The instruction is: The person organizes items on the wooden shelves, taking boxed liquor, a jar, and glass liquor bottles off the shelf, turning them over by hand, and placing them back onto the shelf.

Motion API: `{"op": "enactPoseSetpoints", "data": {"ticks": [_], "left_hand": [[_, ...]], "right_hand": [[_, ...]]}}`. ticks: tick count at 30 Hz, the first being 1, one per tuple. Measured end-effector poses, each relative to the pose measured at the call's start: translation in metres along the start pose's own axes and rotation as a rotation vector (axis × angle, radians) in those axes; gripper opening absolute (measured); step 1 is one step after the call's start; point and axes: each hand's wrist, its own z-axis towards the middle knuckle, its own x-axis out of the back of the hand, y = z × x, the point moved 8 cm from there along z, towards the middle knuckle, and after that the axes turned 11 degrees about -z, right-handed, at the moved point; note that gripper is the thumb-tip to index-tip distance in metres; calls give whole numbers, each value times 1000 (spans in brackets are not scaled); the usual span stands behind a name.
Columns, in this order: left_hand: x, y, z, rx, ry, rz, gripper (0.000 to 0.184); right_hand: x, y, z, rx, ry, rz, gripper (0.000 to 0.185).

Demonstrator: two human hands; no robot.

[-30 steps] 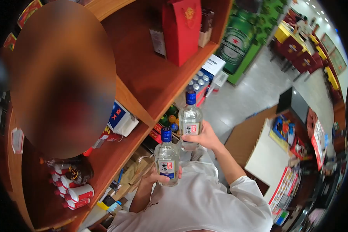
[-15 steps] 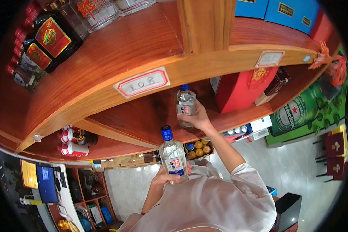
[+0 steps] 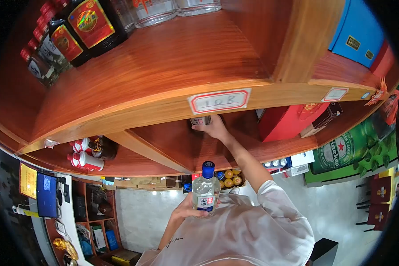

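Note:
My left hand (image 3: 189, 208) is wrapped round the lower part of a clear bottle (image 3: 205, 190) with a blue cap, held upright in front of my white shirt. My right hand (image 3: 215, 127) reaches into the lower shelf compartment (image 3: 164, 137) and grips a second bottle (image 3: 200, 120). The shelf's front edge hides that bottle's upper part; its label shows beside my fingers. A red gift bag (image 3: 288, 120) stands to the right of my right hand.
The upper shelf (image 3: 159, 66) holds dark bottles (image 3: 91, 26) with red labels and a blue box (image 3: 358, 37). White-and-red containers (image 3: 86, 160) stand at lower left. Below the shelf are orange-capped bottles (image 3: 228, 178) and cans (image 3: 277, 163). A desk monitor (image 3: 47, 195) is at far left.
The view has swung towards the shelf. My right hand has moved its bottle into the lower compartment, behind the shelf edge. My left hand still holds its bottle near my body.

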Motion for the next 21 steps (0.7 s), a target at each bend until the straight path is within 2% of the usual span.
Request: {"op": "enactPoseSetpoints", "data": {"ticks": [1,3,5,6,10,13,16,19,21], "left_hand": [[0,1,0,-11,9,-33,82],[-3,-1,-2,-32,27,-97,82],[5,-4,-2,-33,10,-124,83],[9,-5,-4,-37,4,-133,84],[19,-7,-10,-68,-27,-145,90],[26,-8,-12,-61,-14,-167,83],[32,-5,-15,-50,26,-139,76],[31,0,-18,-61,52,-106,79],[30,1,-20,-75,69,-122,81]], "right_hand": [[-3,3,6,12,-41,-47,81],[6,12,1,-16,25,-297,82],[8,25,-1,-18,88,-312,78],[6,34,-9,-9,113,-205,74],[12,-2,-20,-65,102,-147,55],[11,-7,-13,23,201,-168,44],[11,-3,-10,8,322,-151,42],[12,-8,-10,7,335,-374,48],[9,3,-4,60,331,-310,56]]}}
